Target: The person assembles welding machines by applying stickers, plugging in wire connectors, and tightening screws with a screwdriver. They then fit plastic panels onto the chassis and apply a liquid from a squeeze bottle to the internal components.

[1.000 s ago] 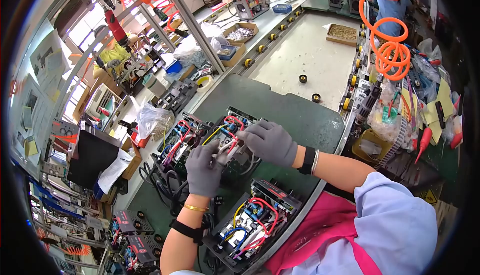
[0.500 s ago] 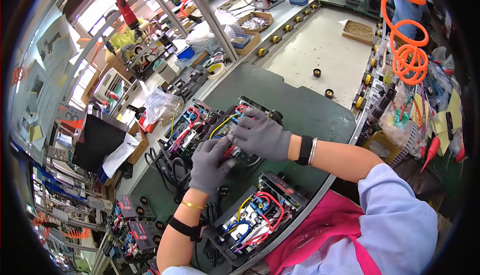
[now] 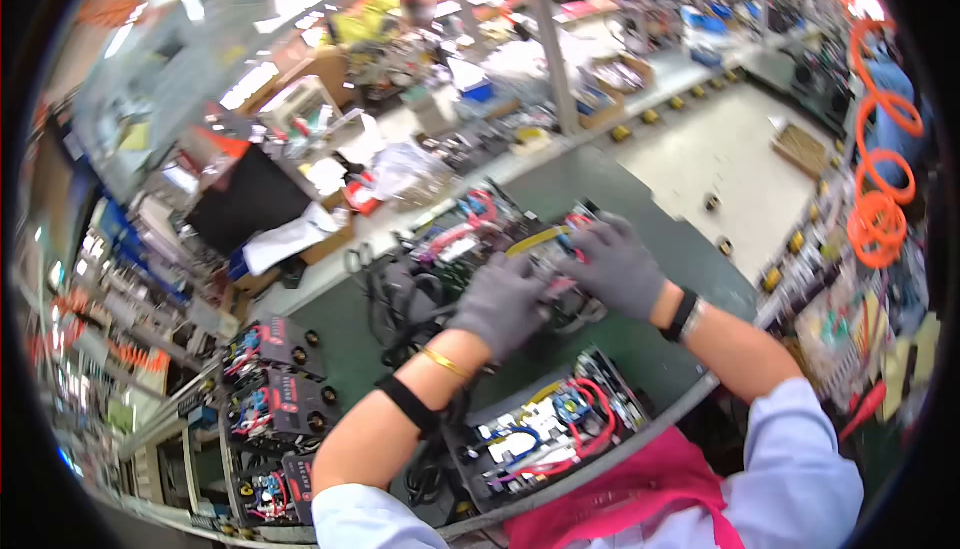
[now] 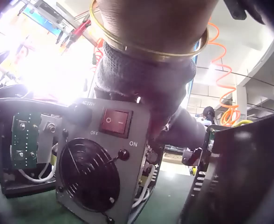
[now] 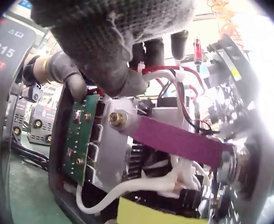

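Both hands wear grey gloves and work over an open welding machine (image 3: 548,245) in the middle of the bench. My right hand (image 3: 622,267) reaches in from the right; its fingertips pinch a white wire (image 5: 161,74) among red and black ones. My left hand (image 3: 502,304) lies at the near left side, and one of its fingertips (image 5: 77,88) meets the top of the green circuit board (image 5: 83,140). Whether its other fingers hold anything, I cannot tell. The rear panel with a fan (image 4: 88,170) and red switch (image 4: 116,122) stands below the left wrist. A purple strip (image 5: 174,140) spans the inside.
A second open machine (image 3: 465,229) stands just left, with black cables (image 3: 375,294) beside it. Another (image 3: 550,429) lies at the bench's near edge. Several more machines (image 3: 285,404) stand at the lower left. Rollers (image 3: 650,116) line the pale section beyond the green board (image 3: 690,294).
The head view has swung left, so the bench appears further right and blurred. Both hands stay over the same machine; their fingertips, close together half a second ago, are now slightly further apart.
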`<state>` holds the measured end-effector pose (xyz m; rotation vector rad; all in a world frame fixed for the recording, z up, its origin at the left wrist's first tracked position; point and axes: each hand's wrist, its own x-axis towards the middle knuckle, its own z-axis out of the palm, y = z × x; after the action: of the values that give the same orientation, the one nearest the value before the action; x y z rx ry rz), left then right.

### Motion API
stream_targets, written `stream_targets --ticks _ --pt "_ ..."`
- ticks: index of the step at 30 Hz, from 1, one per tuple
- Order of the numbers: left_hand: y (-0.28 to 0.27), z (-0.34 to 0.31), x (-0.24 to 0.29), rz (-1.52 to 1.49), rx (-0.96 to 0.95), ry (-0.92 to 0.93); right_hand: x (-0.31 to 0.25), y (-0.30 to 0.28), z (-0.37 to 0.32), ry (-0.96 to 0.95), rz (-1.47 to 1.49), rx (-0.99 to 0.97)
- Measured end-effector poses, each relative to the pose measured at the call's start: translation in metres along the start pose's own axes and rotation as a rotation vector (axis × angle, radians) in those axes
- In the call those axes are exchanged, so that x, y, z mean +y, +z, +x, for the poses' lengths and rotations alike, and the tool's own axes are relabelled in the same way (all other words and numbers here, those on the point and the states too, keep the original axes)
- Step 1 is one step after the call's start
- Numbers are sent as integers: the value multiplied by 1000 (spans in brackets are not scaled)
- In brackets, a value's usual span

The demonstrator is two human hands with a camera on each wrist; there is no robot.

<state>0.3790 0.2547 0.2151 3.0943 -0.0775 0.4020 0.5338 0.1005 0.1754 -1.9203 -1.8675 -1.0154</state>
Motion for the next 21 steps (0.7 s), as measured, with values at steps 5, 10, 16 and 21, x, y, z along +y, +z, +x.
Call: stream_targets --ticks 5,10,16,21 --pt "16 -8 -3 -57 107 13 1 20 -12 238 -42 65" --pt "24 -9 -9 -105 95 19 9 25 -15 188 -51 39" --pt "27 -5 -5 -50 138 47 9 18 -5 198 68 29" --pt "23 4 -3 -11 12 23 2 9 1 188 107 -50"
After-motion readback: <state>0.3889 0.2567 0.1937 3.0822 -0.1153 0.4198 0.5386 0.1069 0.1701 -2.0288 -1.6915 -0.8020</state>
